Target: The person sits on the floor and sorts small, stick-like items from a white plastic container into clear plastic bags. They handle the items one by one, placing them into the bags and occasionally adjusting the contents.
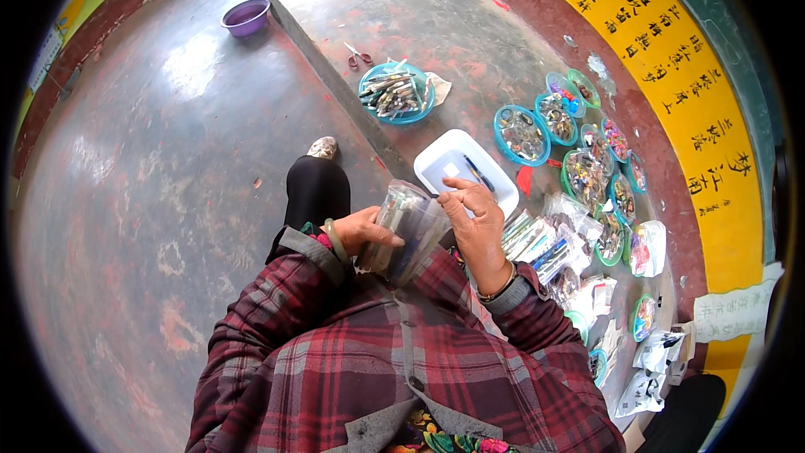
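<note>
A clear plastic pouch (412,233) with long, pen-like things inside is gripped by my left hand (366,230), its thumb lying across the front. My right hand (475,216) is at the pouch's upper right edge, thumb and forefinger pinched together. Whether it grips the rim or a small dark thing there is too small to tell. Just beyond my right hand a white plastic tray (429,169) rests on the floor. One dark pen (479,173) lies in it, beside a small pale patch.
Ahead stand a blue basket (362,94) of pens and red-handled scissors (359,55). A raised floor edge (323,67) runs toward a purple basin (246,18). To the right are several baskets of small parts (521,136), bagged pens (549,256) and white packages (644,393).
</note>
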The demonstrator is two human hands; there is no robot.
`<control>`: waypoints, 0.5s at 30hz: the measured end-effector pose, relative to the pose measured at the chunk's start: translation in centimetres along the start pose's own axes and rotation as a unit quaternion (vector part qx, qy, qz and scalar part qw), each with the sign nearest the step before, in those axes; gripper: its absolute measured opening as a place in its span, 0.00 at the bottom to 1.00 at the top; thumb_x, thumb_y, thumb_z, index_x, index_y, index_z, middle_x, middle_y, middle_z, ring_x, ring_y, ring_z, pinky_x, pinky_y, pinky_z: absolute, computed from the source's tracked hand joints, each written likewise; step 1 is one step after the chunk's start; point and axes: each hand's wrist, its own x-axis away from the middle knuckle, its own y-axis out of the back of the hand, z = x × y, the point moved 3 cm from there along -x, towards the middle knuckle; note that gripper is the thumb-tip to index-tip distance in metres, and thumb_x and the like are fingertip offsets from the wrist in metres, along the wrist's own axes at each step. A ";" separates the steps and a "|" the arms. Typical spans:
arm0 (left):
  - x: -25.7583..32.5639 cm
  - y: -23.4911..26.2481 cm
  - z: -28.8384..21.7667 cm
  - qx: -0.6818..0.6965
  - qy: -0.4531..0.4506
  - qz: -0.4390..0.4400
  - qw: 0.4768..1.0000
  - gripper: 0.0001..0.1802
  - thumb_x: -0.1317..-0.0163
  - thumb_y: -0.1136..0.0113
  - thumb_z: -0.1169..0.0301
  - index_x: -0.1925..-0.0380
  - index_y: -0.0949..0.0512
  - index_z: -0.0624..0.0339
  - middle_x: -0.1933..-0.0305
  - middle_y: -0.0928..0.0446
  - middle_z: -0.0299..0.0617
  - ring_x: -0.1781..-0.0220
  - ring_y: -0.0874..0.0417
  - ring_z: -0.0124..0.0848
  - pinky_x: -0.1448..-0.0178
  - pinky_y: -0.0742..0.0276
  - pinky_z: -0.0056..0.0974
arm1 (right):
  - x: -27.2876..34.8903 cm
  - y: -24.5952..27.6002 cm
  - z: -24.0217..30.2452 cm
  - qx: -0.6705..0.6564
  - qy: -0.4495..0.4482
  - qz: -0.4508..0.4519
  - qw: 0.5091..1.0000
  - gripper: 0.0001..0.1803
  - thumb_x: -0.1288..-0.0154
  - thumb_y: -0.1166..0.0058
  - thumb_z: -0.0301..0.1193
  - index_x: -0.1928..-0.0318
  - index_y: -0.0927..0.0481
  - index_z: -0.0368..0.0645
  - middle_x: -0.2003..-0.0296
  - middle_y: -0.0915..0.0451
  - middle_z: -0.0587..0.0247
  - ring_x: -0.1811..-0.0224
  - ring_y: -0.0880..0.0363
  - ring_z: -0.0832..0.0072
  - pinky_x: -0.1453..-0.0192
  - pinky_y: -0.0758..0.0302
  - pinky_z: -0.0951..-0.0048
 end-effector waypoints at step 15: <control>-0.3 0.1 0.7 -0.008 0.035 -0.024 0.999 0.28 0.48 0.34 0.75 0.45 0.29 0.65 0.51 0.22 0.42 0.49 0.22 0.32 0.42 0.28 0.39 | 1.4 0.2 -0.9 0.025 -0.036 0.028 0.999 0.13 0.36 0.44 0.32 0.73 0.17 0.36 0.58 0.18 0.54 0.49 0.25 0.61 0.46 0.30 0.66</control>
